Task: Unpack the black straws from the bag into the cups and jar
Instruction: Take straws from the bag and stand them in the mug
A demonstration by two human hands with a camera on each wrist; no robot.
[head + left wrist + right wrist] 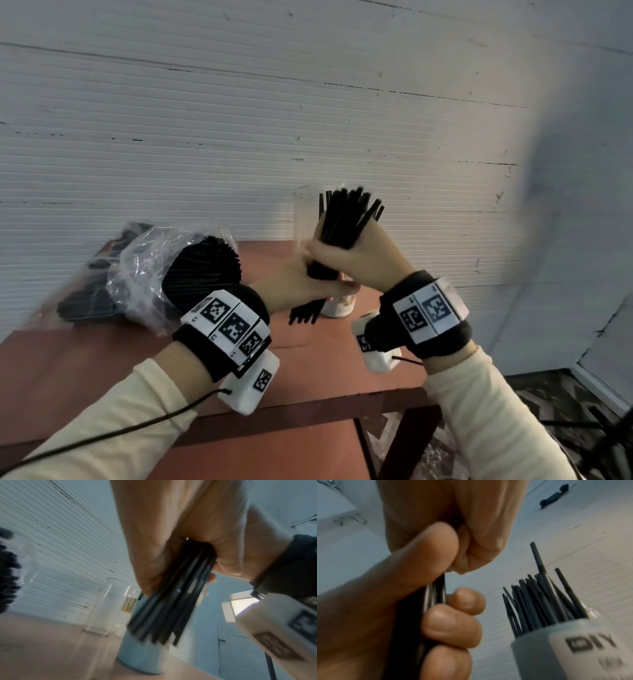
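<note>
Both hands hold one bundle of black straws [346, 219] upright over the middle of the table. My right hand [346, 253] grips it high up; my left hand [301, 281] grips it just below, with the lower ends sticking out underneath. In the left wrist view the left hand [150, 540] is wrapped round the bundle [164, 608] above a pale cup [144, 655]. In the right wrist view the right hand [453, 507] closes on the straws [436, 595], beside a cup marked DIY [556, 649] with several straws in it. The clear plastic bag [191, 274] of straws lies to the left.
A tall clear glass [303, 219] stands behind the hands, near the wall. A small jar with a gold label [128, 604] stands next to the glass [106, 607]. The white cup [337, 305] sits under the hands. The red-brown table [102, 370] ends at the right.
</note>
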